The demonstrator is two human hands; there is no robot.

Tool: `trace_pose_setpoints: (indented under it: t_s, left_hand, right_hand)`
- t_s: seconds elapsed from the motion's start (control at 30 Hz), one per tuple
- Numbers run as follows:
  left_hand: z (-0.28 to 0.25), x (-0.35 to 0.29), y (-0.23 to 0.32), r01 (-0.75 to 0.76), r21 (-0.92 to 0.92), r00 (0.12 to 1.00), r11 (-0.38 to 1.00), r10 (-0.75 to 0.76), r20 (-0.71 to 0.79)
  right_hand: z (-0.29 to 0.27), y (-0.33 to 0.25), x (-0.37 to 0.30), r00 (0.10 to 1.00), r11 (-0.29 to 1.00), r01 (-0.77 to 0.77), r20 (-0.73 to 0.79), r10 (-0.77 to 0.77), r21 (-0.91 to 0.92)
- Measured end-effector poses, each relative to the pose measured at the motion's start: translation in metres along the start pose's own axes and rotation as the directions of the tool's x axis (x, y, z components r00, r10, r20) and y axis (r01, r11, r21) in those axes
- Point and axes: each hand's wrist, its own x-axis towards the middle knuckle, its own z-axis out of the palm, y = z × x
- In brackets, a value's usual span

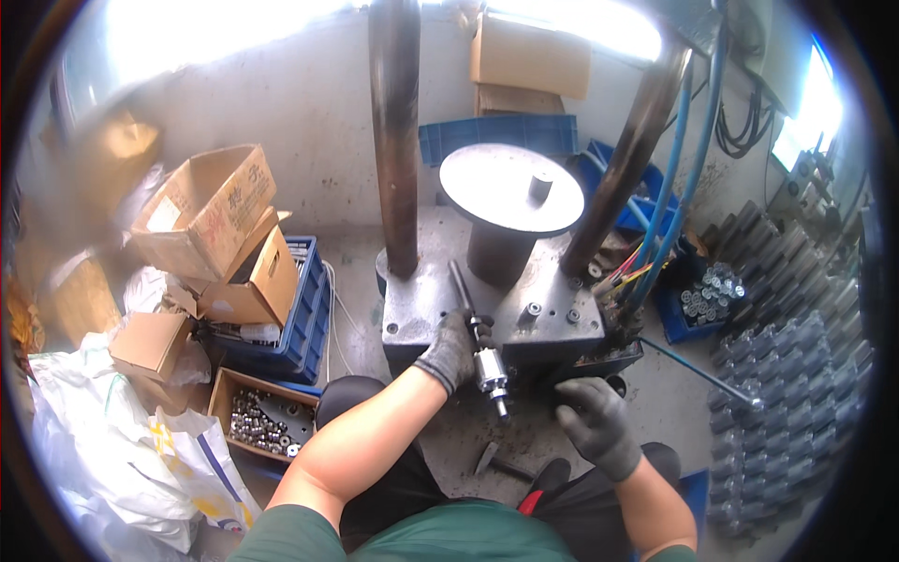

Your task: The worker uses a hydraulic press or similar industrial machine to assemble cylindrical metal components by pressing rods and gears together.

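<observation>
My left hand (449, 350), in a dark grey glove, is wrapped round a metal shaft (490, 372). The shaft slants over the front edge of the press base (426, 298); its dark thin end points away from me, and a shiny thick collar and a short tip point toward me. My right hand (599, 428), gloved as well, hovers to the right of the shaft, fingers loosely bent and apart, with nothing visible in them. Beyond the shaft, a round metal plate (501, 192) sits on a thick post. A short metal peg (531, 313) stands on the base.
Two tall steel columns (394, 140) rise from the base. At left are a carton of small metal parts (245, 453), a blue crate (312, 318) and cardboard boxes (201, 201). Stacked metal cylinders (782, 412) fill the right. A hammer (487, 458) lies on the floor.
</observation>
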Motion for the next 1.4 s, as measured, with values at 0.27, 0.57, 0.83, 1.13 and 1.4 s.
trace_pose_setpoints:
  t_s: [0.27, 0.57, 0.83, 1.13, 1.4]
  left_hand:
    - [-0.005, -0.020, -0.051, 0.062, 0.327, 0.997, 0.943, -0.041, -0.069]
    - [-0.013, -0.023, -0.074, -0.082, 0.390, 0.963, 0.917, -0.028, 0.269]
    - [-0.012, -0.022, -0.076, -0.364, 0.648, 0.871, 0.669, -0.001, 0.490]
    - [-0.019, -0.015, -0.063, -0.695, 0.710, 0.716, 0.119, 0.211, 0.665]
    - [-0.025, -0.043, -0.094, -0.605, 0.756, 0.793, 0.250, 0.101, 0.601]
  right_hand:
    - [0.072, 0.011, -0.027, 0.598, -0.102, -0.681, 0.631, 0.494, 0.725]
    - [0.069, 0.002, -0.026, 0.554, -0.337, -0.653, 0.732, 0.397, 0.678]
    - [0.056, 0.005, -0.025, 0.475, -0.414, -0.695, 0.808, 0.349, 0.588]
    - [0.031, 0.018, -0.027, 0.550, -0.539, -0.549, 0.762, 0.343, 0.639]
    - [0.019, 0.020, -0.023, 0.748, -0.253, -0.345, 0.427, 0.508, 0.904]
